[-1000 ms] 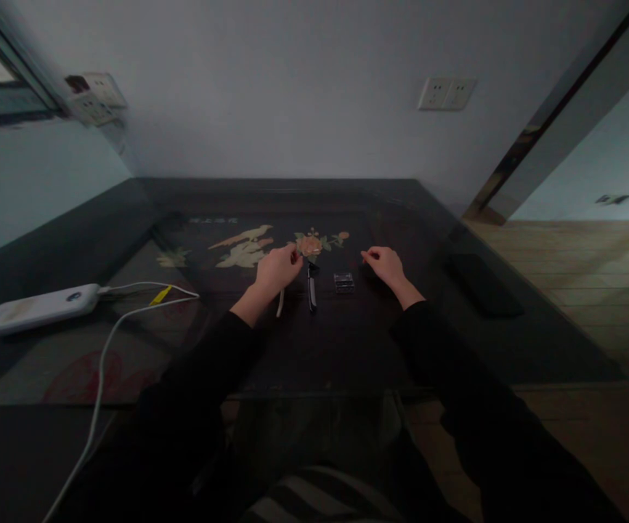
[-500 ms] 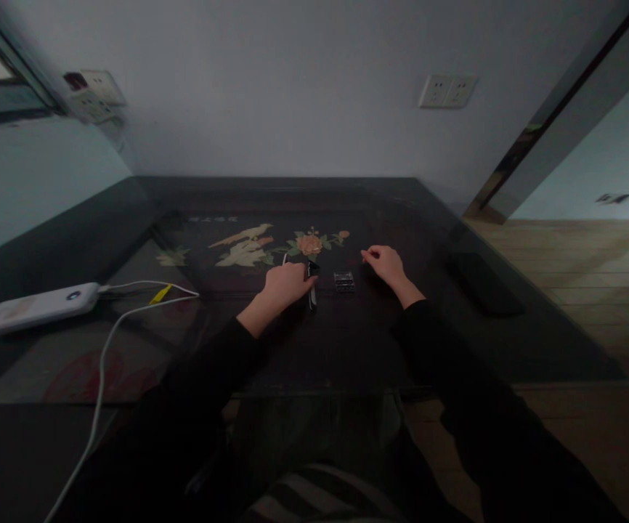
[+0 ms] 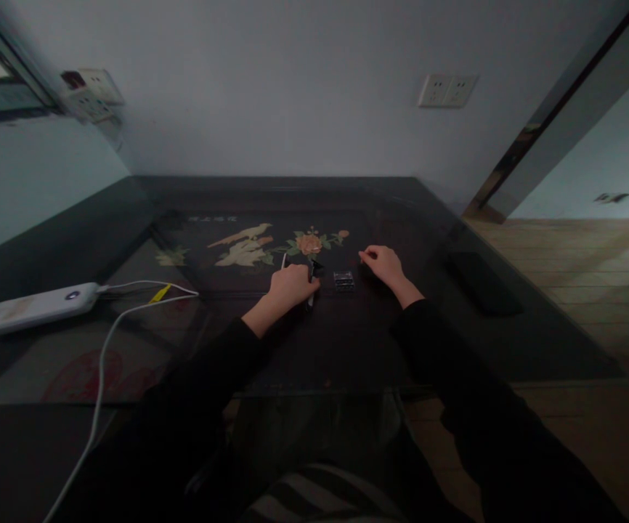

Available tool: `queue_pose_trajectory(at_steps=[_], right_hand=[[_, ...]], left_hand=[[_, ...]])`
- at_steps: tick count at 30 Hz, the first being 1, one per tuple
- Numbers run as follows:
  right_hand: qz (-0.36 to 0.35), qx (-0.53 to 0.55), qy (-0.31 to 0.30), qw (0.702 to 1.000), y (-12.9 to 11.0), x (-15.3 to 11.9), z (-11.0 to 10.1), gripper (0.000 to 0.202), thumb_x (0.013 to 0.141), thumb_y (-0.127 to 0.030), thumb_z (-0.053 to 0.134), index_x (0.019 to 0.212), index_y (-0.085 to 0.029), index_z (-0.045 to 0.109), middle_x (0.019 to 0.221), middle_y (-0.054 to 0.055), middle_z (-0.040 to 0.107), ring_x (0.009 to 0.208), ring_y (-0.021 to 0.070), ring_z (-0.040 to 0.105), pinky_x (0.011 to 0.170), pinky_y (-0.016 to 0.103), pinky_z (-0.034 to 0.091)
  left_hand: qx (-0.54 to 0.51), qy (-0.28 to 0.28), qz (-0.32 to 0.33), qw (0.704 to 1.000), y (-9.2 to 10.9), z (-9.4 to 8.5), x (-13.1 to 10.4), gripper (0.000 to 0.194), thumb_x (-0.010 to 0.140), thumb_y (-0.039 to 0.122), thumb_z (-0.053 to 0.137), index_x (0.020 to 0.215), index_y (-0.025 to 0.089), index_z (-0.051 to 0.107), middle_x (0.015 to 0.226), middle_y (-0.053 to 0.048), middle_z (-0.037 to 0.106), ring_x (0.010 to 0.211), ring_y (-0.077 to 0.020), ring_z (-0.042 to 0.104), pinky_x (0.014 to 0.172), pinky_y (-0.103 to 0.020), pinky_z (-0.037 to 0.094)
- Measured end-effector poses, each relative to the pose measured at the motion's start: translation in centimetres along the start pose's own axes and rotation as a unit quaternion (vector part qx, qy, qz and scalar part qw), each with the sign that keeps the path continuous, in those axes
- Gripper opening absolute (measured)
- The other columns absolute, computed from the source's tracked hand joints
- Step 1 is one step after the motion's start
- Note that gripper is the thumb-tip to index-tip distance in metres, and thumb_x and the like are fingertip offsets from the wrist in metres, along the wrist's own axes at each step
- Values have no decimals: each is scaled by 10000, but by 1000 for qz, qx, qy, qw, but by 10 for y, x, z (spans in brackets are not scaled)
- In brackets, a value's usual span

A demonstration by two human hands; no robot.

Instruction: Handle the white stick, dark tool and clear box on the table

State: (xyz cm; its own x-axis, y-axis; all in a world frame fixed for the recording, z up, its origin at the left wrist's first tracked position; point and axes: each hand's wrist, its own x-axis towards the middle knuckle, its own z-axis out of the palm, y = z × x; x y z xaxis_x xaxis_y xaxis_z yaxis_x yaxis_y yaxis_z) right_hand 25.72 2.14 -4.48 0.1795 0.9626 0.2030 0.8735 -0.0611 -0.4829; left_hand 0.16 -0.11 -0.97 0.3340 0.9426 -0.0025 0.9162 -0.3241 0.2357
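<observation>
My left hand (image 3: pixel 291 285) is low over the table, its fingers closed around a small dark object with a silvery strip (image 3: pixel 311 300). The black upper end of that object sticks out beyond my thumb side, and most of the rest is covered. A thin pale tip shows above my knuckles; whether it belongs to the same object I cannot tell. Between my hands lies a small clear case (image 3: pixel 343 281) with dark lines. Just right of it, my right hand (image 3: pixel 385 264) is pinched closed near the tabletop. Whatever its fingertips may hold is too small to make out.
The dark glossy table (image 3: pixel 314 349) carries a bird-and-flower picture. At left lies a white power bank (image 3: pixel 36 309) with a white cable (image 3: pixel 102 363) running toward me. A flat black object (image 3: pixel 483 283) lies at right. Wall sockets (image 3: pixel 448 91) are behind the table.
My left hand has turned and shifted slightly to the right, and the silvery strip is now more covered. My right hand and the clear case stay almost where they were.
</observation>
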Motion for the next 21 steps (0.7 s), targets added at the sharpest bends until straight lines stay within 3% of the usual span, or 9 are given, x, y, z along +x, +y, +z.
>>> queue_pose_trajectory(at_steps=[3, 6, 8, 11, 16, 21], right_hand=[[-5, -5, -2, 1000, -1, 0, 0, 293, 936, -400, 578, 774, -212, 734, 823, 59, 735, 742, 206, 620, 643, 309, 363], [-11, -4, 2, 1000, 0, 0, 2, 283, 935, -383, 584, 759, -215, 729, 826, 61, 738, 762, 206, 628, 662, 303, 380], [-17, 1, 8, 1000, 1, 1, 4, 276, 929, -372, 590, 741, -216, 718, 820, 60, 737, 767, 205, 629, 673, 302, 388], [-24, 29, 35, 999, 0, 0, 4, 220, 905, -332, 606, 747, -213, 703, 811, 57, 731, 762, 202, 625, 670, 299, 391], [-84, 154, 93, 980, -20, -7, -5, 161, 872, -305, 615, 767, -193, 663, 721, 35, 679, 679, 174, 599, 656, 295, 408], [-110, 358, 61, 925, -54, -21, -11, 348, 880, -544, 620, 842, -198, 633, 642, 1, 606, 577, 143, 558, 574, 281, 437]], left_hand=[[-66, 50, 13, 996, -1, 1, 3, 222, 874, 368, 591, 772, 177, 642, 786, -118, 703, 771, -272, 694, 691, -358, 510], [-204, 123, 66, 969, -2, 2, 6, 139, 861, 300, 626, 796, 197, 561, 721, -36, 661, 681, -183, 653, 650, -281, 479], [-309, 132, 85, 938, -2, 4, 8, 140, 860, 271, 640, 841, 205, 519, 696, 9, 635, 608, -135, 629, 601, -240, 455], [-409, 103, 76, 903, 0, 7, 11, 158, 875, 244, 631, 916, 216, 481, 663, 56, 588, 495, -99, 577, 530, -217, 417], [-434, 149, 89, 884, 1, 13, 14, 189, 868, 168, 639, 1022, 213, 539, 707, 49, 607, 555, -90, 541, 572, -216, 409], [-412, 170, 109, 888, -3, 10, 14, 331, 855, 115, 634, 1168, 207, 580, 787, 25, 682, 696, -119, 599, 684, -237, 436]])
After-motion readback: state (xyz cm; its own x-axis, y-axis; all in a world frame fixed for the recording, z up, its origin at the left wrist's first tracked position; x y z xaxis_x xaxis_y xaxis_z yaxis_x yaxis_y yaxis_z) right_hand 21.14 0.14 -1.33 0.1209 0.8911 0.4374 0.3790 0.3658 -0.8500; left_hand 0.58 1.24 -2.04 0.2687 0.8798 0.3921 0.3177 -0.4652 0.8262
